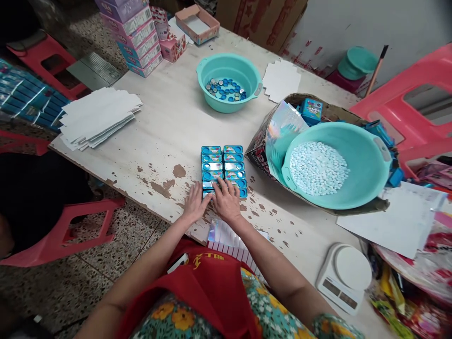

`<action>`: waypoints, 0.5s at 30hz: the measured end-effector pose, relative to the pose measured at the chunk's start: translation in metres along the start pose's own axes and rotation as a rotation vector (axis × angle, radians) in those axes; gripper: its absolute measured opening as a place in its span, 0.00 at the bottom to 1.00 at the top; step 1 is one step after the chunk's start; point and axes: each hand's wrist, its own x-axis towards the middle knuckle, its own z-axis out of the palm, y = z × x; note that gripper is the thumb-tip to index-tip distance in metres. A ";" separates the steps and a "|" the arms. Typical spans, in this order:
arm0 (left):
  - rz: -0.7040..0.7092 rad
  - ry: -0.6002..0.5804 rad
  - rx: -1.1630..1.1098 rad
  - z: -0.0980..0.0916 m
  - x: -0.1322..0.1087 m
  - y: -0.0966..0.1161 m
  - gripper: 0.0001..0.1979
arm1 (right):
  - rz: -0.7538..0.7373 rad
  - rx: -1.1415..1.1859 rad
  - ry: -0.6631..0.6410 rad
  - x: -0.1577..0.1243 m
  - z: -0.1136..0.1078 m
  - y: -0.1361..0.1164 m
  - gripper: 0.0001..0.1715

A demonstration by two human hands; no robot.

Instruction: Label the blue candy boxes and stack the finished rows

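Two columns of small blue rectangular tins [233, 158] lie side by side on the worn white table, each with a round shape at one end of its top. My left hand [193, 203] rests against the near left corner of the columns, fingers stretched out. Over the nearest rows lies my right hand [226, 201], its fingers spread on the tins and partly hiding them. Neither hand has closed around anything. Under my forearms, at the table edge, a shiny striped sheet or box [233, 240] is partly covered by my red apron [208, 282].
Beyond the tins stands a turquoise basin [229, 106] with small blue and silver round pieces. On the right, another basin [367, 165] of white candies sits on a carton [261, 141]. Nearby are a white scale [344, 278], stacked cards [99, 115] and stacked boxes [139, 44].
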 end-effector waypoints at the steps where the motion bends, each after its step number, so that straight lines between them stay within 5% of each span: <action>1: 0.011 0.028 0.055 -0.004 -0.006 -0.004 0.30 | 0.006 0.021 0.018 -0.005 -0.004 0.005 0.24; 5: 0.068 0.022 0.165 -0.006 -0.040 -0.018 0.20 | 0.135 0.133 0.032 -0.056 -0.011 0.031 0.19; 9: 0.078 -0.216 0.204 0.024 -0.055 -0.025 0.13 | 0.341 0.075 -0.252 -0.109 0.001 0.049 0.17; 12: -0.021 -0.317 0.089 0.043 -0.049 -0.026 0.14 | 0.370 0.138 -0.453 -0.120 0.012 0.052 0.12; 15: -0.089 -0.438 -0.062 0.047 -0.042 -0.030 0.07 | 0.327 0.265 -0.494 -0.113 0.015 0.053 0.06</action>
